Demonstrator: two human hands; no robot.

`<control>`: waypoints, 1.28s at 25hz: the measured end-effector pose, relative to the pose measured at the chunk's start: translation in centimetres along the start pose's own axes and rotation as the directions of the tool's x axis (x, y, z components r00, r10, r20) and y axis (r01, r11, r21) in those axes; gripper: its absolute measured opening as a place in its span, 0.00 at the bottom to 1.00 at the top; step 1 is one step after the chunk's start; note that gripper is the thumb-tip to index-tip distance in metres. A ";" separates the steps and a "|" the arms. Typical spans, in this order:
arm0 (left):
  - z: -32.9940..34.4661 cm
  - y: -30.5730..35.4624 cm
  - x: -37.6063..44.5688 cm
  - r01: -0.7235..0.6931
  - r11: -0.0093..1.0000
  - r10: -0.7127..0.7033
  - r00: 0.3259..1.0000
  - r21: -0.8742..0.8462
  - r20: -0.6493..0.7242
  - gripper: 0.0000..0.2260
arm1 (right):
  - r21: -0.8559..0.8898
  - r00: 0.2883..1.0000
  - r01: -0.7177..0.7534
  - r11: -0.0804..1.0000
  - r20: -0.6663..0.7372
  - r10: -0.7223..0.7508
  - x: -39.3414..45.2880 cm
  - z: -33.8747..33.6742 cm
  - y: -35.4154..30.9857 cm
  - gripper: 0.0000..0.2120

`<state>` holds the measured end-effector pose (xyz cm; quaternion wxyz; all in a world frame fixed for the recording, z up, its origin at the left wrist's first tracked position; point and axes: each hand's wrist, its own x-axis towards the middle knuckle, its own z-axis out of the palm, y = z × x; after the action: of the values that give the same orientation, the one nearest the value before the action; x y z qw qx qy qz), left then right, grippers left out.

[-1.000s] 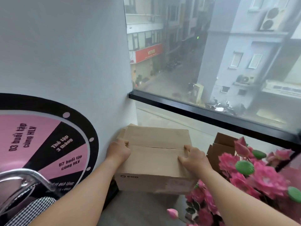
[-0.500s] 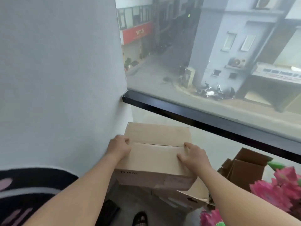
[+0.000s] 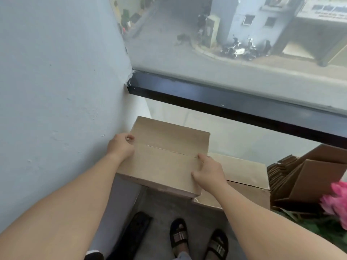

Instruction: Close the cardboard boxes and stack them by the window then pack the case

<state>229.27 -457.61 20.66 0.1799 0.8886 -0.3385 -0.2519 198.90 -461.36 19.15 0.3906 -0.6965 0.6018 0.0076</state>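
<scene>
Head view: looks down into the corner where a pale blue wall meets a big window with a black frame bar.
Closed box: a cardboard box with its two top flaps shut, their seam running across the lid; it sits in the corner by the wall, below the frame bar, partly over a larger box.
Lower box: a bigger closed cardboard box sticks out to the right from under the top one.
Left hand: the left hand grasps the top box's left edge at the seam, fingers curled over the edge.
Right hand: the right hand lies on the lid at the right end of the seam, fingers bent down over the right edge, gripping it.
Open boxes: more brown cardboard with raised flaps stands to the right of the stack.
Flowers: pink blooms at the right edge of the frame.
Floor: grey floor with two feet in black sandals, and a dark flat object leaning at the wall's foot.
</scene>
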 end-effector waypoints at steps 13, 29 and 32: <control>1.2 -2.2 2.3 -0.023 0.997 0.017 0.997 0.069 0.075 0.19 | -0.036 0.997 0.079 0.996 0.005 -0.079 1.0 2.0 0.0 0.32; 7.8 22.4 -14.0 -0.674 0.733 0.539 0.661 0.096 0.522 0.23 | 0.119 0.917 -0.239 0.964 -0.297 0.265 -12.8 -17.4 12.2 0.35; 10.5 26.3 -20.8 -0.775 0.628 0.610 0.543 0.067 0.577 0.24 | 0.166 0.872 -0.308 0.937 -0.345 0.348 -20.3 -19.1 17.5 0.37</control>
<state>196.48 -463.32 31.85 0.0268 0.5951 -0.7356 -0.3227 169.72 -454.50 32.86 0.2997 -0.5515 0.7734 -0.0891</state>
